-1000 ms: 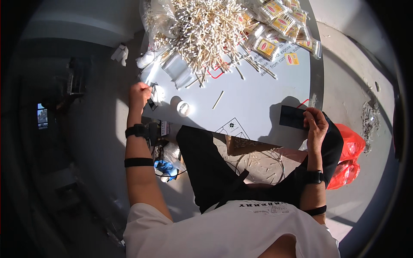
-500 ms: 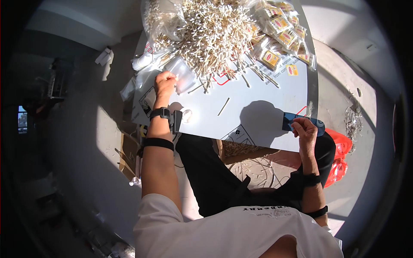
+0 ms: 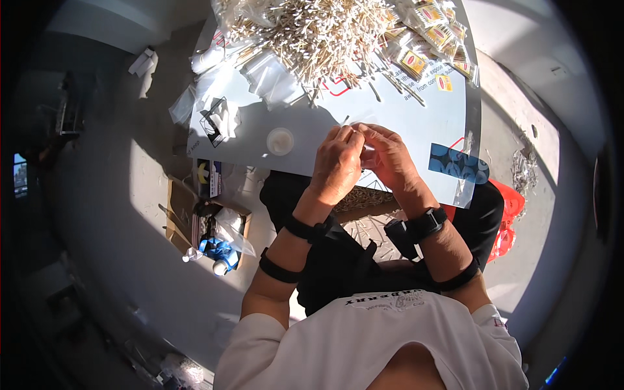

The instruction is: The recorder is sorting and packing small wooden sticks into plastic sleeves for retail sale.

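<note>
"Two hands to check, your left hand (image 3: 339, 155) and right hand (image 3: 390, 155): how do they stand?"

"Together, over the near part of the surface (image 3: 413, 123). The fingers bend in toward each other and appear to pinch a faint clear film (image 3: 366, 119), possibly a small bag. How firmly you grip it cannot be told."

"Which way does the film lie from your hands?"

"At 12 o'clock, just at the fingertips; both hands are about equally near. Its long axis cannot be made out. One cotton swab (image 3: 346, 120) shows only its tip there, pointing toward 1 o'clock; whether you hold it cannot be told."

"Which hand is nearer the stacked clear bags (image 3: 270, 77)?"

"Your left. They lie at 10 o'clock, the swab pile (image 3: 325, 45) at 11, and the round white container (image 3: 280, 141) at 9. On your right, the blue strip (image 3: 448, 161) lies at 3 o'clock, untouched."
</note>
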A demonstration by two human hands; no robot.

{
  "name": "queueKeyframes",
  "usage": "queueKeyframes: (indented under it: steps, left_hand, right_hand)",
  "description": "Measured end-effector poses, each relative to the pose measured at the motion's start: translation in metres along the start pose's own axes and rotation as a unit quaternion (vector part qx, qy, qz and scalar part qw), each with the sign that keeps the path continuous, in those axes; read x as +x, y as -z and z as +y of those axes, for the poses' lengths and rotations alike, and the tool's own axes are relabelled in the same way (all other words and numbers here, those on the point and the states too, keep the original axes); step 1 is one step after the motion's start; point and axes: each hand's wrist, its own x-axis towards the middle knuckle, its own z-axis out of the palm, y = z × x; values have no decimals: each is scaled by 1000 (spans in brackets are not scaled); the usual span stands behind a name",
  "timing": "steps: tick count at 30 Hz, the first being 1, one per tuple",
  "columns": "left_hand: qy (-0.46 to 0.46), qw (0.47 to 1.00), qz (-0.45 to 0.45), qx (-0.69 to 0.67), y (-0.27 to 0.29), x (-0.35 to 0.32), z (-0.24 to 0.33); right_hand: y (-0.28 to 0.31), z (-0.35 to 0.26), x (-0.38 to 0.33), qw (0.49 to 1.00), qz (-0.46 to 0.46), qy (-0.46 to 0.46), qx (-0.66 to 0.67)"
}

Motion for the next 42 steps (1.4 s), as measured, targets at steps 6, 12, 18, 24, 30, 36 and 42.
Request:
queueKeyframes:
  steps: [6,12,18,24,30,36,42]
  left_hand:
    - [167,974,71,137,50,-28,-52]
    - [138,937,-81,311,66,-35,-95]
    - [206,904,-129,352,78,-15,-68]
    - [159,976,-101,-113,40,7,30]
    - [280,891,-139,-329,-33,-8,61]
    - [369,834,-111,-395,-62,0,100]
    - [248,886,-168,-354,-108,-11,131]
  right_hand:
    - [13,-5,-25,978,148,15,-149]
    - [23,-1,-43,996,84,-12,-10]
    - [30,-15,-64,998,65,10,-24]
    - [34,-29,-87,993,46,61,-95]
    - [61,-42,-111,978,26,18,-207]
    - [101,-35,-137,790,307,345,-404]
    - [111,-33,-153,948,182,196,-170]
